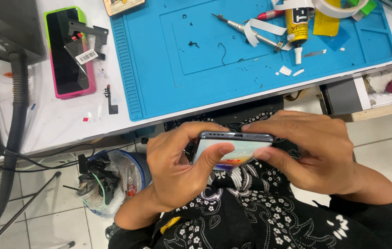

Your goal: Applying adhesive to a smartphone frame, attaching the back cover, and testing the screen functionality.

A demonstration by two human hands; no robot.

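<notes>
Pinching a lit smartphone (232, 147): left hand (177, 170); right hand (315, 154); each grip pressed on it.

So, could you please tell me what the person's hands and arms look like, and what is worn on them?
Both the left hand and the right hand are bare: no gloves, rings or watch visible. The forearms are bare too; no sleeve shows on either. Only black clothing with a white floral pattern lies below them.

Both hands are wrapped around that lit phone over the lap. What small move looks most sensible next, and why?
Probably press along the phone's edges. The left hand has its thumb on the lit screen, and the right hand pinches the far end, so both are placed to squeeze it, with a glue tube on the blue mat.
</notes>
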